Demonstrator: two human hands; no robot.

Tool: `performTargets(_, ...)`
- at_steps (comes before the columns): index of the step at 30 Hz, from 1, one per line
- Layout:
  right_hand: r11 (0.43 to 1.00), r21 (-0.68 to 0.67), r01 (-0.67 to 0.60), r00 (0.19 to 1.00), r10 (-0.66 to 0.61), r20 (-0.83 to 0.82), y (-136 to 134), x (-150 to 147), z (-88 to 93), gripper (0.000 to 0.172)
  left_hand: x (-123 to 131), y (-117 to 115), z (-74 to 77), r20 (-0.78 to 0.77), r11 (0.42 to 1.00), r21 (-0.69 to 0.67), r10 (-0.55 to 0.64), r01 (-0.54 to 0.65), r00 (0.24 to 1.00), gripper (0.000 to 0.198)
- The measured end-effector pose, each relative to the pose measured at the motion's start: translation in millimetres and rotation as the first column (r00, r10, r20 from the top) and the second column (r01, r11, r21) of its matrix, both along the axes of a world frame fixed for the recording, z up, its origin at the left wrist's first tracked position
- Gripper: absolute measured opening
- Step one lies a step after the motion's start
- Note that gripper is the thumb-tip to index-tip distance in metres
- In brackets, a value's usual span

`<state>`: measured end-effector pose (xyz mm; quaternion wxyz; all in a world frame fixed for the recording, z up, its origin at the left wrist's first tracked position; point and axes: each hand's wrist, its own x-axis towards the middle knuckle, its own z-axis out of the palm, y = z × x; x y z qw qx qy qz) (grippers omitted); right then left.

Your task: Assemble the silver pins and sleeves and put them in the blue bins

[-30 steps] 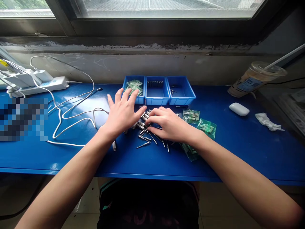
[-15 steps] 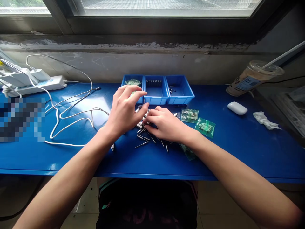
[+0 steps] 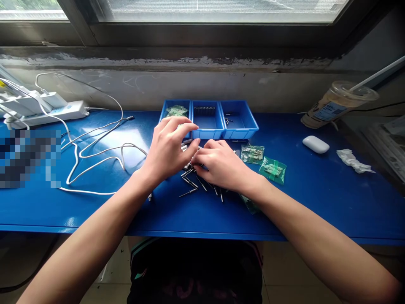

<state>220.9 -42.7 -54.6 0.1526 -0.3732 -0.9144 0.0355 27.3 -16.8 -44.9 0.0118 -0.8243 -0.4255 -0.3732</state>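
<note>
Your left hand (image 3: 169, 145) arches open, thumb and forefinger parted; your right hand (image 3: 220, 162) curls beside it, can't tell if gripping. Blue table (image 3: 110, 213) under both. Three blue bins (image 3: 207, 134) just past your hands. Green packets (image 3: 272, 170) near your right wrist. Loose metal pins (image 3: 189, 192) on the table, near side of your right fingers.

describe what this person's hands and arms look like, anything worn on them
The left hand and right hand are bare, with no gloves, rings or watch visible. Both forearms are uncovered, with no sleeve in view. Below, a black garment shows teal and pinkish trim.
</note>
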Motion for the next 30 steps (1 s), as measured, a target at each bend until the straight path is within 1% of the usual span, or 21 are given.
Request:
performTargets(5,0.999,0.042,-0.026,1.000,0.026,-0.016,4,1,-2.6,0.017,0,1,-0.5,0.008,1.000,-0.011,0.001,0.000,1.000,0.023)
performTargets(7,0.996,0.080,-0.048,0.998,0.051,-0.034,5,2,-2.6,0.016,-1,1,-1.1,0.014,1.000,-0.003,0.000,0.000,1.000,0.023)
performTargets(10,0.984,0.161,-0.079,0.993,0.092,-0.072,6,6,1.2,0.018,-1,1,-1.2,0.041,1.000,0.006,-0.023,0.023,0.999,0.024)
performTargets(12,0.975,0.211,-0.073,0.989,0.098,-0.111,7,11,5.2,0.020,0,0,-0.1,0.074,0.999,0.007,-0.048,0.048,0.996,0.026)
performTargets(14,0.971,0.231,-0.063,0.979,0.105,-0.177,8,16,8.4,0.024,0,-2,1.7,0.103,0.997,0.010,-0.071,0.070,0.992,0.028)
performTargets(16,0.973,0.222,-0.067,0.958,0.124,-0.257,11,21,9.9,0.029,0,-3,3.6,0.125,0.996,0.020,-0.094,0.092,0.988,0.029)
performTargets(18,0.977,0.200,-0.067,0.935,0.131,-0.328,13,24,10.2,0.029,0,-4,4.7,0.137,0.993,0.031,-0.116,0.113,0.984,0.028)
performTargets(25,0.985,0.170,-0.019,0.886,0.096,-0.454,14,24,13.1,0.020,-2,-3,4.3,0.148,0.986,0.022,-0.164,0.163,0.975,0.022)
performTargets(30,0.984,0.159,0.078,0.824,0.026,-0.566,11,22,20.5,0.009,-3,-4,4.3,0.152,0.980,-0.025,-0.192,0.198,0.970,0.028)
